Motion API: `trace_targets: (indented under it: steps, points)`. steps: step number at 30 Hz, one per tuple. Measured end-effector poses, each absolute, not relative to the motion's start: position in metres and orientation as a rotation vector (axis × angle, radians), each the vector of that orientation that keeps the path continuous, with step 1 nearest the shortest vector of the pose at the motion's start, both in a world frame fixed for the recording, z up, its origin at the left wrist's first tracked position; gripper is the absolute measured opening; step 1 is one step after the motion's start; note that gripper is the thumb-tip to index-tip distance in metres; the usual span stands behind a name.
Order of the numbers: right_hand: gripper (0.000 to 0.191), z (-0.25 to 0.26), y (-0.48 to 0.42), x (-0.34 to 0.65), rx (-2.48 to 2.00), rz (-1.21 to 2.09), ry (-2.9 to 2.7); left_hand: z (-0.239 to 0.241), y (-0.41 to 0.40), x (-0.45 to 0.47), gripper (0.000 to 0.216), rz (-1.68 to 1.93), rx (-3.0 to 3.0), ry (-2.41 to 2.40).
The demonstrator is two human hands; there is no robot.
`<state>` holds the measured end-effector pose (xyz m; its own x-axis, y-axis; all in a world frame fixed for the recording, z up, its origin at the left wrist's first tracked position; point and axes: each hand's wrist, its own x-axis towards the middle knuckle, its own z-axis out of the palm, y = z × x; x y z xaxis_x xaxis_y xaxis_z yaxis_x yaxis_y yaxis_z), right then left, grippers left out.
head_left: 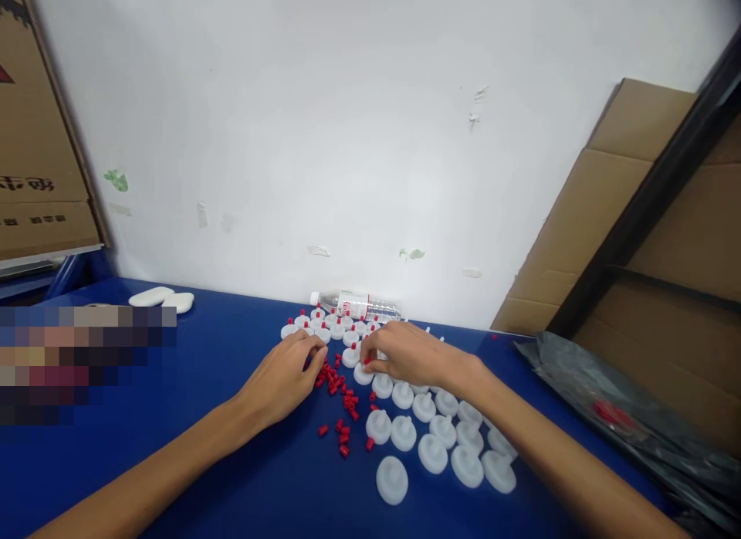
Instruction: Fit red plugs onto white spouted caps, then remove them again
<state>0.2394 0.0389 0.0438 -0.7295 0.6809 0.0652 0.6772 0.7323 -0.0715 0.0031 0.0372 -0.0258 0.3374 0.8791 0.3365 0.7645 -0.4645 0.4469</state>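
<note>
Right hand (405, 352): palm down over the middle of the spread, thumb and forefinger pinched together on a red cap (367, 362) at the nozzle of a disc (363, 375), the other fingers folded in; the disc rests on the table (243, 493)
Left hand (289, 369): palm down, left of the right hand, at the far left edge of the loose caps; fingers bent, thumb slightly apart from forefinger; the tips are partly hidden, so whether they hold anything cannot be told
Loose caps (349, 401): red, heaped between the hands and trailing toward the near side, a few lying apart; one is just beside a bare disc
Capped discs (350, 338): white, grouped on the far side, red caps upright on their nozzles
Bare discs (432, 453): white, spread near and right in uneven rows, nozzles mostly up, some partly hidden by the right forearm; one lies nearest, apart from the others
Bottle (353, 305): clear, on its side at the far edge, white lid to the left, just beyond the capped discs
White ovals (151, 296): two, far left on the table
Left edge: a pixelated patch covers part of the table
Bag (573, 377): dark plastic, right end
Wall (347, 137): white, far side, scraps of tape on it
Cardboard (579, 215): brown, right, standing against the wall
Box (40, 122): brown, printed, far left
</note>
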Motion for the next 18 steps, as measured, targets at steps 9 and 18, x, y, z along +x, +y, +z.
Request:
trace_targets:
  steps: [9, 18]
  points:
    - [0.011, 0.066, 0.022, 0.234, -1.037, 0.005, -2.692, -0.012, 0.027, 0.006, 0.029, 1.022, 2.394, 1.356]
    - [0.014, 0.062, 0.011, 0.220, -0.886, -0.181, -2.795, -0.004, 0.008, 0.017, 0.033, 0.996, 2.522, 1.171]
